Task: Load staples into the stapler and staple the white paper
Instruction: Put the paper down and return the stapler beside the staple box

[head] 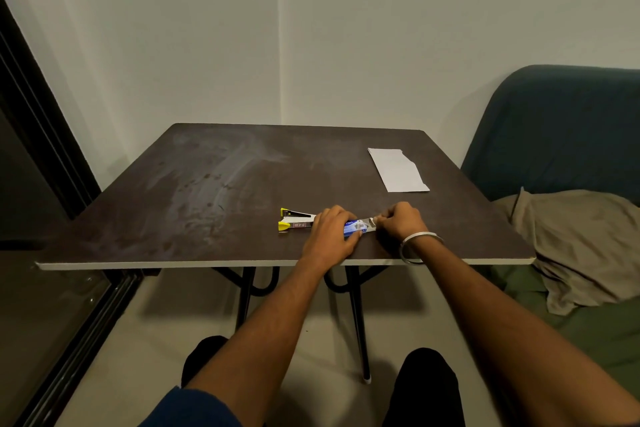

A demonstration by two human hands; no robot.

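Head view, the only one: one dark brown table stood in a room corner, top smudged, pale front edge, black metal legs under it. Two hands were on it near the front edge, right of centre. The left hand lay over one small blue staple box, fingers curled round it and gripping it against the tabletop. The right hand had its fingers curled in, pinching the silvery-white end sticking out of the box's right side; whether that end was a tray or a strip of staples could not be told. One silver bangle sat on the right wrist. One stapler, yellow-tipped with a black top and a red-marked label, lay just left of the left hand, its mouth pointing left and gaping a little; its back end was hidden by the hand, so contact could not be told. One sheet of white paper lay flat toward the far right of the table, well apart from both hands, one upper corner torn or folded. Beside the table on the right were one dark teal sofa and one crumpled beige cloth. Two dark-clad knees showed below the table edge.
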